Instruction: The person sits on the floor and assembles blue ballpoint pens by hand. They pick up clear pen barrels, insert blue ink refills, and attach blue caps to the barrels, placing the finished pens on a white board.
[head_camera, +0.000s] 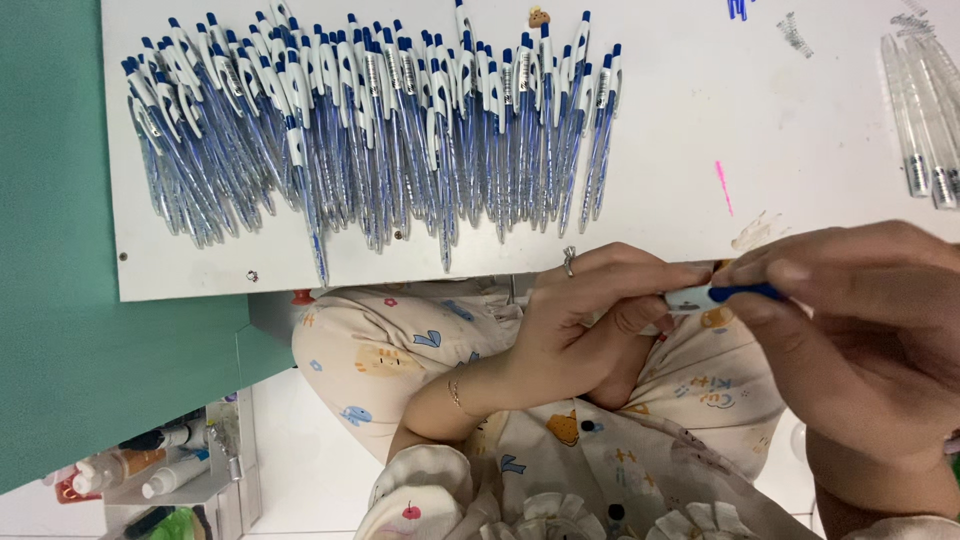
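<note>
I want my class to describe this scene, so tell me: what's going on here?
A person holds a blue and white pen between both hands over their lap, the left hand gripping the white end and the right hand the blue end. On the white table lies a wide row of finished pens, and clear barrels sit at the right edge with a few springs nearby.

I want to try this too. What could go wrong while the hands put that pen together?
The pen is pinched between the left hand and right hand over the lap, off the white board, so a dropped part might fall out of sight. The pile of finished pens lies near the board's edge; a bump could roll some off.
</note>
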